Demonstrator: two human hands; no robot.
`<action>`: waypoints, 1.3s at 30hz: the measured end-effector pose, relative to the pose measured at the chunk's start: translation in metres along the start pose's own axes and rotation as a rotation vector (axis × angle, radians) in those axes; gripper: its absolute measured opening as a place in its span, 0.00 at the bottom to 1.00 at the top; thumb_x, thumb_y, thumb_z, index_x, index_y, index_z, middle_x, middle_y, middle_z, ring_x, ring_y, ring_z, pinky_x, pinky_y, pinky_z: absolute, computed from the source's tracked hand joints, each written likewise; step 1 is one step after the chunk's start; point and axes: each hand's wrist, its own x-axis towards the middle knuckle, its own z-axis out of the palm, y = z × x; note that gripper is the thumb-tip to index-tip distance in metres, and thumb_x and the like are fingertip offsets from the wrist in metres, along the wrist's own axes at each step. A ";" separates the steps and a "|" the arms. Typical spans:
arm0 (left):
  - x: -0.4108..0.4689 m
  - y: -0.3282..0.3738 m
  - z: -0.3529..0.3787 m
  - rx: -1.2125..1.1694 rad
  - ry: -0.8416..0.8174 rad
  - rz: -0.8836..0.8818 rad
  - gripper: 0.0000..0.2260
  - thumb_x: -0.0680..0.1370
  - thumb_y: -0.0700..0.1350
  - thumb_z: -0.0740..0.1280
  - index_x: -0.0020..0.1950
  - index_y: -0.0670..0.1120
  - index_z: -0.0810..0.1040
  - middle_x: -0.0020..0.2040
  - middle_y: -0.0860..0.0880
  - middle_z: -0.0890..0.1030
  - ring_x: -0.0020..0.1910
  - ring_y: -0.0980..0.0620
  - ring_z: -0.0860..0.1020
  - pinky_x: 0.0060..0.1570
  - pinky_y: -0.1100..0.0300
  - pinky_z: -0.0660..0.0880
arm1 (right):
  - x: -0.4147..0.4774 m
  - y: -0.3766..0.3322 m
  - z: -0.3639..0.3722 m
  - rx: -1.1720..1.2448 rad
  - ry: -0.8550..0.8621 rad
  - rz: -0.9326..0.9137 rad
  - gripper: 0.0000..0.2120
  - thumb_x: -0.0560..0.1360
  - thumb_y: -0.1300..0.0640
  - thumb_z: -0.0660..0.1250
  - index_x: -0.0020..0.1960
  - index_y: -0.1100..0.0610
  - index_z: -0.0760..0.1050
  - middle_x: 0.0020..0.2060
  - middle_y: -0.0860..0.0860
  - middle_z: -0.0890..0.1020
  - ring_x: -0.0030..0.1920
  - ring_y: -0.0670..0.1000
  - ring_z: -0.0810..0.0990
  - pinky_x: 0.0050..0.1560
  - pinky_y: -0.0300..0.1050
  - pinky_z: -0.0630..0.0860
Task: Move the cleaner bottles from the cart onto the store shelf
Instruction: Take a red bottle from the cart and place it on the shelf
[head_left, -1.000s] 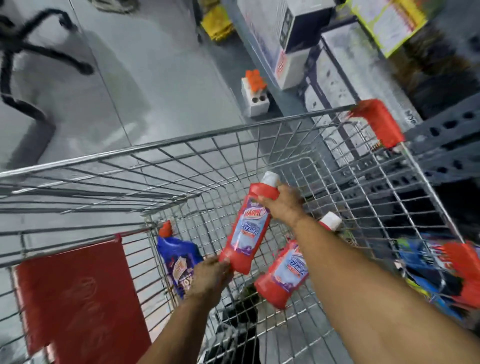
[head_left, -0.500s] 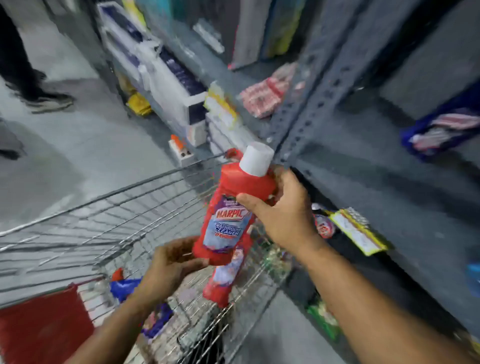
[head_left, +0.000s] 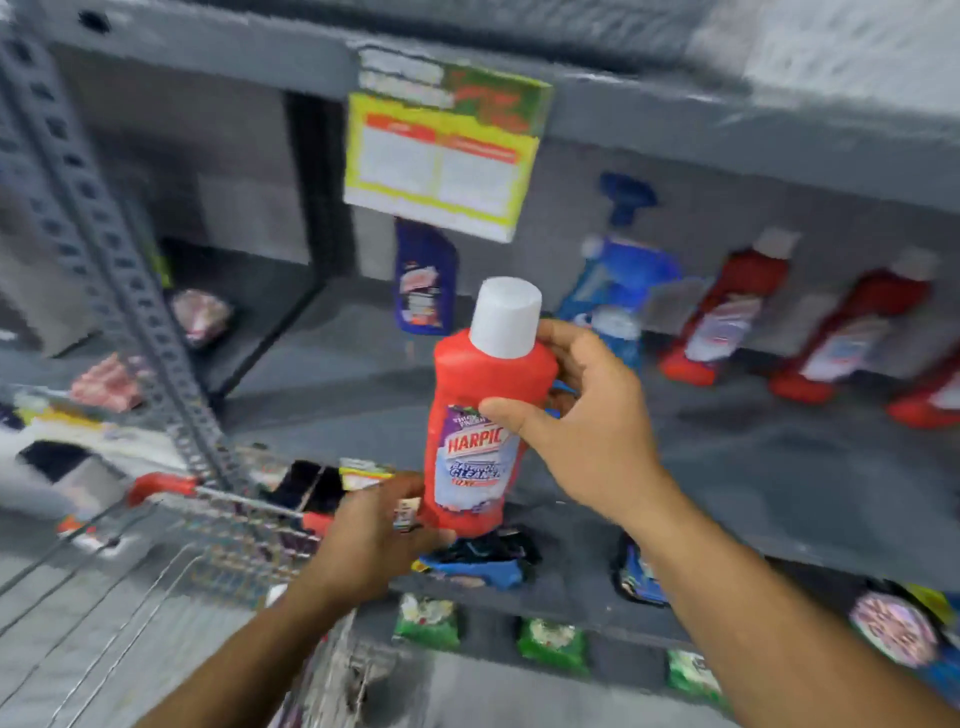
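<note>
A red cleaner bottle (head_left: 485, 415) with a white cap and a Harpic label stands nearly upright in the air in front of the grey store shelf (head_left: 779, 467). My right hand (head_left: 582, 421) grips its upper body from the right. My left hand (head_left: 379, 540) holds its base from below left. The wire cart (head_left: 218, 525), with a red corner guard, sits at the lower left below the bottle. On the shelf stand several red bottles (head_left: 727, 312), a blue spray bottle (head_left: 618, 275) and a dark blue bottle (head_left: 425, 275).
A yellow price sign (head_left: 441, 156) hangs from the shelf above. A perforated grey upright (head_left: 104, 249) divides the shelving at the left. Green packets (head_left: 550, 644) and blue packets (head_left: 478, 564) fill the lower shelves. Bare shelf surface lies left of the red bottles.
Both hands lifted the red bottle out of the cart and up to the shelf. The view swung right from the cart toward the shelf.
</note>
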 end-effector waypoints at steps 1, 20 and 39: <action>0.010 0.011 0.022 0.018 -0.022 0.032 0.20 0.61 0.58 0.73 0.50 0.53 0.80 0.45 0.58 0.85 0.44 0.58 0.82 0.46 0.59 0.78 | -0.005 0.006 -0.022 -0.024 0.042 0.001 0.27 0.61 0.55 0.80 0.53 0.36 0.73 0.48 0.35 0.83 0.49 0.40 0.82 0.52 0.41 0.80; 0.116 0.244 0.371 0.340 -0.223 0.250 0.21 0.67 0.59 0.72 0.53 0.48 0.77 0.51 0.46 0.84 0.52 0.42 0.80 0.51 0.51 0.77 | -0.057 0.141 -0.405 -0.233 0.338 0.075 0.31 0.63 0.65 0.77 0.55 0.36 0.74 0.47 0.35 0.85 0.48 0.36 0.82 0.50 0.33 0.77; 0.080 0.179 0.280 0.127 0.174 0.412 0.17 0.74 0.55 0.67 0.57 0.46 0.78 0.57 0.48 0.81 0.58 0.51 0.77 0.62 0.58 0.71 | -0.073 0.130 -0.378 -0.690 0.653 -0.526 0.16 0.72 0.58 0.72 0.55 0.67 0.77 0.52 0.68 0.78 0.57 0.51 0.74 0.64 0.45 0.70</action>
